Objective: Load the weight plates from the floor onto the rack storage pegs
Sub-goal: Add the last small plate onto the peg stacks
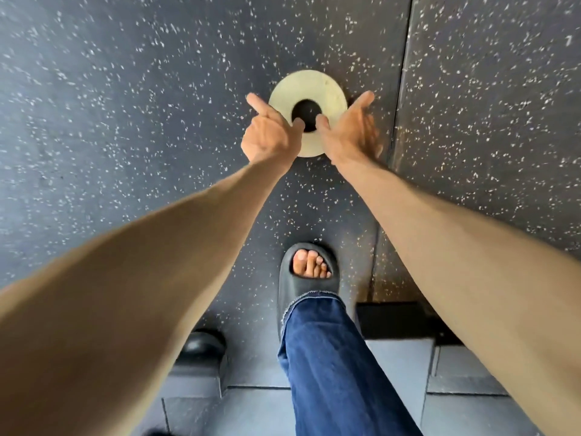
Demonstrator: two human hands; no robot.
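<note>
Two bare hands reach down toward one pale weight plate point(309, 89) lying flat on the speckled rubber floor point(125, 89) in the upper middle of the frame, just left of a seam between mats; the left hand point(267, 133) is loosely curled with its forefinger pointing up-frame and its thumb at the rim of the plate's dark centre hole point(306, 114); the right hand point(352, 130) is spread open, palm turned inward, thumb near the same hole and fingers over the plate's right edge; neither hand has closed on the plate, and whether the fingertips touch it I cannot tell; no rack or storage peg is in view; a foot in a dark slide sandal point(309, 278) below a blue jean leg point(333, 372) stands in the lower middle, directly beneath the plate in the frame; my judgement is that the pick-up is only beginning; a thumbs-in-the-hole hold gives little purchase on a flat plate, so it could tip or slip free as it rises; with toes bare in that open sandal close by, a dropped plate could land on them; bending from so far above may also strain the reach
</note>
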